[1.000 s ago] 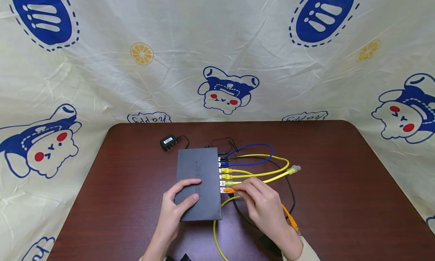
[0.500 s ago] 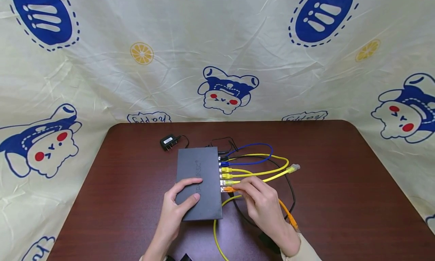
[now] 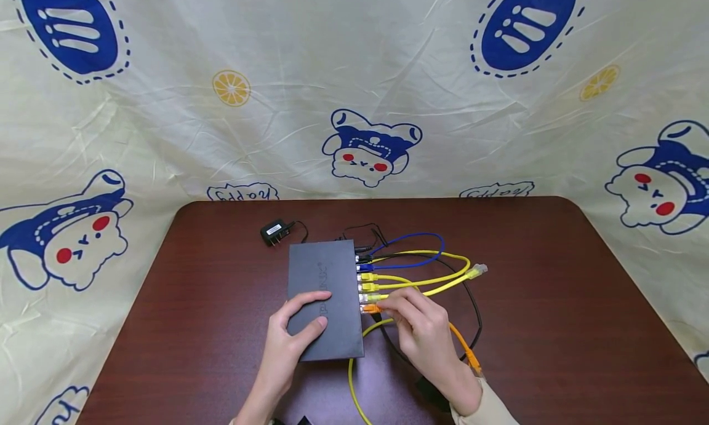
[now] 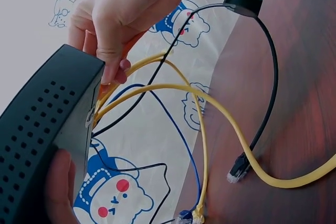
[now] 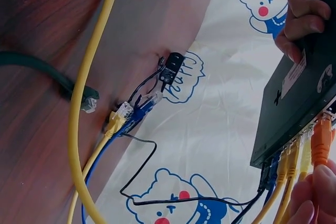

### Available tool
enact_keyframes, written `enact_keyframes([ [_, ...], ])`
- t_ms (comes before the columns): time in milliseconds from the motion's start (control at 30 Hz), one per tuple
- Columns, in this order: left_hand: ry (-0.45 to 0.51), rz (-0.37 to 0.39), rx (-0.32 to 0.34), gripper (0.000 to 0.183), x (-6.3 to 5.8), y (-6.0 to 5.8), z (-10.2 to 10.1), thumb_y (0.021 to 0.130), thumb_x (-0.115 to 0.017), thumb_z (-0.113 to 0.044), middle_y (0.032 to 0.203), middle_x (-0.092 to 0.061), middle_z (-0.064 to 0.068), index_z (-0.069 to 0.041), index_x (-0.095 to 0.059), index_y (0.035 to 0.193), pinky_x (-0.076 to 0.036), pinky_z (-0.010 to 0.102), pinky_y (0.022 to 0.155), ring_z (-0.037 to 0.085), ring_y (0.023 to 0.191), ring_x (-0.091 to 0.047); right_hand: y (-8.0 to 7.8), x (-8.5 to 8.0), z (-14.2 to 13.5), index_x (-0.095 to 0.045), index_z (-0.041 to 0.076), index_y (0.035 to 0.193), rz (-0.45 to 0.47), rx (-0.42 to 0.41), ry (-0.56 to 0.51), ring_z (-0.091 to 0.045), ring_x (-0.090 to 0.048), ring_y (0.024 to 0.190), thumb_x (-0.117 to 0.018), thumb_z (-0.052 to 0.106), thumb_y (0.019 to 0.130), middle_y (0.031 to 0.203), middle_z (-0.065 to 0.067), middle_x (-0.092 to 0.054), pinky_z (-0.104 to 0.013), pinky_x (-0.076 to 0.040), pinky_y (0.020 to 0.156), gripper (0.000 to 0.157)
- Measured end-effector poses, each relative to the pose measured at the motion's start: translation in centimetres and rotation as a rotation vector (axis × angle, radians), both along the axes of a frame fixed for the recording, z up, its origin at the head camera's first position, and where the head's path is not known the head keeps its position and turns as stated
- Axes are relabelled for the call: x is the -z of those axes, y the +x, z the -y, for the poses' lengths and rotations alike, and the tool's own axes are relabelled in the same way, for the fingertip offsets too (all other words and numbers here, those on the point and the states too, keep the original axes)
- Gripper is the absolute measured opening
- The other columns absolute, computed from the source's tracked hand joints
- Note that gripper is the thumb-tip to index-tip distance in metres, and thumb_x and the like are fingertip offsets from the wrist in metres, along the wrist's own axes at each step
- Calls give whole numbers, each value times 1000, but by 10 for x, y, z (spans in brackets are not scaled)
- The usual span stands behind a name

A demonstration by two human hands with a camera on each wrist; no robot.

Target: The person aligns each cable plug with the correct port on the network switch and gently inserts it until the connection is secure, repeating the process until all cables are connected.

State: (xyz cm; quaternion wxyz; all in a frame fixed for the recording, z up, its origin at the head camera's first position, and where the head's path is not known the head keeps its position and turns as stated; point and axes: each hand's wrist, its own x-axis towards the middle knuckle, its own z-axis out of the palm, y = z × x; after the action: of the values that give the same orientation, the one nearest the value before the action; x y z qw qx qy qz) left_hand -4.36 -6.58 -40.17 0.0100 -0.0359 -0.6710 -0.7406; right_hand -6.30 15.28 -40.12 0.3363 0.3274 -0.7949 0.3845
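My left hand [image 3: 285, 339] grips a dark box-shaped network switch [image 3: 321, 262], thumb and index finger on its top face and other fingers underneath. With my right hand [image 3: 429, 336] I pinch the orange plug [image 5: 321, 142] of a network cable, right at the last port on the switch's right side. Yellow plugs [image 3: 368, 287], a blue plug [image 3: 365, 267] and a black one sit in the neighbouring ports. The orange cable's other end [image 3: 472, 357] hangs by my right wrist. In the left wrist view my fingertips partly hide the orange plug.
A black power adapter [image 3: 274, 231] lies at the back left of the brown table [image 3: 554, 302]. Loose yellow [image 3: 477, 271], blue and black cable ends hang or lie to the right of the switch. A patterned cloth [image 3: 277, 148] stands behind the table.
My right hand has moved slightly left with the orange plug, and the orange cable's free end has shifted left too. My left hand keeps its hold, with the switch almost still.
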Motion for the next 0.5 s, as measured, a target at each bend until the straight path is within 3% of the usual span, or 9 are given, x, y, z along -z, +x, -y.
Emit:
enact_keyframes([
  [233, 52, 17, -24, 30, 4, -3, -3, 82, -69, 0, 119, -62, 7, -5, -69, 111, -46, 29, 84, 24, 105, -53, -3, 0, -3, -70, 3, 88, 63, -13, -1, -15, -58, 69, -67, -17, 74, 84, -4, -61, -17, -43, 59, 25],
  [333, 69, 11, -33, 31, 7, -5, -5, 82, -69, 1, 118, -62, 8, -5, -69, 112, -46, 29, 83, 23, 103, -54, -2, 1, -3, -70, 4, 92, 69, 0, -8, -17, -58, 78, -65, -1, 88, 90, -3, -62, -18, -44, 68, 8],
  [467, 63, 3, -56, 31, 10, -6, -6, 81, -68, 2, 117, -63, 7, -5, -69, 111, -45, 28, 84, 23, 103, -53, 5, 5, -2, -70, 4, 98, 62, 5, -64, -19, -57, 86, -54, 17, 99, 95, -3, -63, -21, -44, 75, 21],
  [500, 57, 1, -62, 31, 11, -7, -6, 81, -68, 2, 117, -63, 6, -5, -69, 111, -44, 28, 85, 23, 104, -53, 8, 6, -2, -69, 4, 100, 83, -3, -78, -19, -58, 86, -56, 13, 98, 96, -4, -63, -21, -45, 75, 17],
])
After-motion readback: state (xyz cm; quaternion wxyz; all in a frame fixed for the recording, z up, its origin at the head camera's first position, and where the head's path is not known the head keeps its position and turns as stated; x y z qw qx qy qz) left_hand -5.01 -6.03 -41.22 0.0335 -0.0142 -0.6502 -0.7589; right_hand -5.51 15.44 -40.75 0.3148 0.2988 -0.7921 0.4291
